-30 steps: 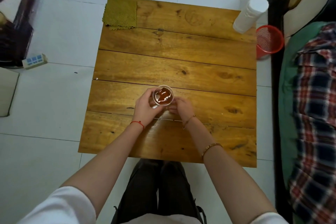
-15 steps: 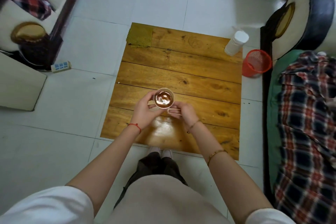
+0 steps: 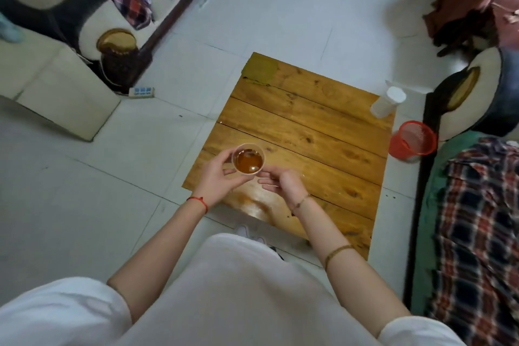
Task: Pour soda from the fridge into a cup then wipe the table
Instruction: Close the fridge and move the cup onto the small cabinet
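A clear cup point(image 3: 249, 159) holding brown soda is lifted above the near left part of the low wooden table point(image 3: 309, 132). My left hand point(image 3: 217, 177) grips the cup from its left side. My right hand point(image 3: 283, 181) hovers just right of the cup with fingers stretched out, touching or almost touching its base. A green cloth point(image 3: 260, 70) lies flat on the table's far left corner. A white bottle point(image 3: 387, 101) stands at the far right corner.
A red mesh basket point(image 3: 411, 142) sits on the floor right of the table. A bed with a plaid blanket point(image 3: 477, 233) runs along the right. A power strip point(image 3: 141, 91) and furniture stand at the left. Another person's sleeve point(image 3: 505, 14) shows at top right.
I have stood up, so the table looks smaller and farther below. The cup has risen off the table in my left hand, and my right hand's fingers have loosened from it.
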Available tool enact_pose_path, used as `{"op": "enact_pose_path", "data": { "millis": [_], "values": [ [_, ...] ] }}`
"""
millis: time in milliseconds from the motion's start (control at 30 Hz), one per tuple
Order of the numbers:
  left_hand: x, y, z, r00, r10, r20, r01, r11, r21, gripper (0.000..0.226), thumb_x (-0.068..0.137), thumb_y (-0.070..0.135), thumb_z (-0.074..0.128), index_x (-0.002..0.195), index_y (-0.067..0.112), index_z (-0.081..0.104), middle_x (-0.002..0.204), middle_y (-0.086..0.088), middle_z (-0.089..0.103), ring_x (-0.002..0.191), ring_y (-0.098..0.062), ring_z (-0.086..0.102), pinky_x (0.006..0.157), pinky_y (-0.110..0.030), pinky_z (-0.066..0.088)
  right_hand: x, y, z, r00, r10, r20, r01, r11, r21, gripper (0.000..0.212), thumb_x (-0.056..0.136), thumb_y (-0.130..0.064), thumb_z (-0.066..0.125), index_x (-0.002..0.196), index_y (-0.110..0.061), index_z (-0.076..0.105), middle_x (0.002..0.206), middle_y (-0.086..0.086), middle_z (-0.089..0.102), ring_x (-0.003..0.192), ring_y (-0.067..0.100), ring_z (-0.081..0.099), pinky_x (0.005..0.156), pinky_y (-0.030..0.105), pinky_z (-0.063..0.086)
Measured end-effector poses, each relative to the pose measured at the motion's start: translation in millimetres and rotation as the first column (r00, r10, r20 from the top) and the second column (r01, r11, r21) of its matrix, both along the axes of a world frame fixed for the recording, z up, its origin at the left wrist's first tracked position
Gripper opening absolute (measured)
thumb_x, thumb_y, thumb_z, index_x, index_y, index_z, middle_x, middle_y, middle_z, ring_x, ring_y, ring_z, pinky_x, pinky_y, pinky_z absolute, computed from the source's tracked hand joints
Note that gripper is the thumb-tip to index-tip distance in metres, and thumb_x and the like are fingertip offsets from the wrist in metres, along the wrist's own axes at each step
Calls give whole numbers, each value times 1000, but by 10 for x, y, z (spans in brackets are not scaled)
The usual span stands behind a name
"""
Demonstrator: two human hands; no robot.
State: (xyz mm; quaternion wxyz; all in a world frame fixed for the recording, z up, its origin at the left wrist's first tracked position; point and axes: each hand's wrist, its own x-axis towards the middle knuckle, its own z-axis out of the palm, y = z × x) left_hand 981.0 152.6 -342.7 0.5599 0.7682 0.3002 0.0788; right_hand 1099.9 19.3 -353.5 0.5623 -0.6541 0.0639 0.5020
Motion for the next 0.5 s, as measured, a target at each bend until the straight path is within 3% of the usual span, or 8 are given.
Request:
{"op": "enact_pose_path", "data": {
  "millis": [133,300,500],
  "values": [
    [-321,113,138,996,90,11,-90,995,30,65,70,19,87,128,20,57,116,6,62,109,-3,58,86,-13,52,-213,207,134,995,98,30,-98,995,28,26,98,-11,45,111,-4,67,110,18,70,86,21,65,85,30,56],
    [-737,278,297,975,216,43,-218,975,47,61,71,19,86,124,24,57,114,8,61,109,-5,58,88,-18,53,-491,569,296,979,203,11,-203,978,50,28,97,-9,49,115,4,65,100,15,68,75,17,63,75,25,55],
    [-1313,649,328,932,358,65,-362,930,65,65,71,21,87,129,19,58,118,3,63,113,-8,58,92,-23,55,-921,1142,353,937,347,29,-348,936,52,22,98,-12,49,102,-4,69,96,11,71,75,17,65,72,23,57]
  ]
}}
